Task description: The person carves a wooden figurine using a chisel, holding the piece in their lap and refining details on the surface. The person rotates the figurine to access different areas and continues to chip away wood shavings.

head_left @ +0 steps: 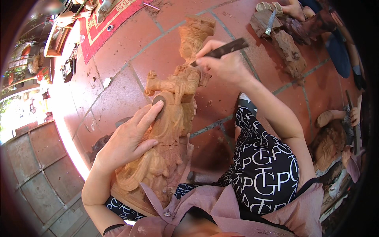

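A tall carved wooden figure (173, 118) of pale orange wood leans against my lap, its head toward the top of the view. My left hand (128, 138) lies flat on the figure's middle, fingers spread, steadying it. My right hand (223, 63) is closed around a dark, flat carving tool (227, 49), whose tip touches the figure's shoulder just below the head. My legs in black patterned trousers (264, 166) lie to the right of the figure.
The floor is red tile (118, 59) with wood chips. A rough wood block (288, 47) with a metal tool lies at the upper right. Another person (339, 130) works on a carved piece at the right edge. A red mat (106, 23) lies at upper left.
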Demonstrator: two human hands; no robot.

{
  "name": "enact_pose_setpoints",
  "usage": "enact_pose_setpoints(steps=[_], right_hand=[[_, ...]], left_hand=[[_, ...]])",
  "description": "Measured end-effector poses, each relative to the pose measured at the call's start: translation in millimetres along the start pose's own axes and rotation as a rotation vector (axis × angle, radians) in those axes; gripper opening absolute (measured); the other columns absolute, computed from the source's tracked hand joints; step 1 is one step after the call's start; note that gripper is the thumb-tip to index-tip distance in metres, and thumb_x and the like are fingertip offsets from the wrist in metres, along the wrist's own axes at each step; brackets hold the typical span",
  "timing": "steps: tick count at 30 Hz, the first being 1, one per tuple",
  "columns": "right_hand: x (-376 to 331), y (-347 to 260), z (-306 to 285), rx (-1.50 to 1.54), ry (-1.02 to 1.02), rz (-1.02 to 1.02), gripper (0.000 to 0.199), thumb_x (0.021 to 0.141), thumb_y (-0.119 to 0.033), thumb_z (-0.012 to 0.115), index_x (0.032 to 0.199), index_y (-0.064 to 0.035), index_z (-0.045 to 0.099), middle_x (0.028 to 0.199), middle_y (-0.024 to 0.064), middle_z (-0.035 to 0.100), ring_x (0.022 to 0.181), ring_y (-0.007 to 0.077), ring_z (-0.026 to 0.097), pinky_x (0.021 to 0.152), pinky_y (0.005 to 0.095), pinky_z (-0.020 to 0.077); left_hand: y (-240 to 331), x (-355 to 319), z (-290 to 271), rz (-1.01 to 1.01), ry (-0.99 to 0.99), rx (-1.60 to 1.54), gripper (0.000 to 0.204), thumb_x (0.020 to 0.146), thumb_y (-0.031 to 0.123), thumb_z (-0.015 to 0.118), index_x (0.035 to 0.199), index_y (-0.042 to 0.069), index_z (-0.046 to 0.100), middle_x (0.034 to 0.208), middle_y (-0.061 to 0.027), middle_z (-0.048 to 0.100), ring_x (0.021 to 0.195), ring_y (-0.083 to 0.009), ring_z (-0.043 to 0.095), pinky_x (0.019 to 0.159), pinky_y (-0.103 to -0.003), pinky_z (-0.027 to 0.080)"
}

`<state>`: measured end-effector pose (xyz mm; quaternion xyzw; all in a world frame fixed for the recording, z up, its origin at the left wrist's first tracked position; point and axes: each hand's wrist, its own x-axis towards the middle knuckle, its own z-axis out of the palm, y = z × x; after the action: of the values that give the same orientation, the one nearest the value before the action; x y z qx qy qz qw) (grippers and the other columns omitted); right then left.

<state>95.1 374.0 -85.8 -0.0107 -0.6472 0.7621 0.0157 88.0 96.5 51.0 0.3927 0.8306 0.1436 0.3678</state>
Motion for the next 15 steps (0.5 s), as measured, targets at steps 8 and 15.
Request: enact_pose_setpoints(steps=[8, 15], right_hand=[[-11, -9, 34, -0.069, -0.004, -0.056, 0.008, 0.082, -0.006, 0.067, 0.087, -0.0017, 0.061, 0.071, 0.0003, 0.063, 0.061, 0.0046, 0.056, 0.052, 0.0184, 0.0432], [-7, -5, 23, -0.027, 0.051, -0.078, 0.008, 0.082, -0.006, 0.066, 0.087, -0.0022, 0.062, 0.069, 0.0006, 0.062, 0.059, 0.0045, 0.055, 0.051, 0.0191, 0.0439]], left_hand=[[2, 1, -1, -0.014, -0.001, -0.034, 0.083, 0.075, 0.01, 0.066, 0.145, 0.012, 0.022, 0.135, -0.0191, 0.04, 0.111, -0.0381, 0.051, 0.092, -0.042, 0.045], [2, 1, 0, -0.018, 0.0, 0.001, 0.082, 0.076, 0.01, 0.066, 0.145, 0.012, 0.022, 0.135, -0.0195, 0.039, 0.113, -0.0383, 0.05, 0.093, -0.043, 0.045]])
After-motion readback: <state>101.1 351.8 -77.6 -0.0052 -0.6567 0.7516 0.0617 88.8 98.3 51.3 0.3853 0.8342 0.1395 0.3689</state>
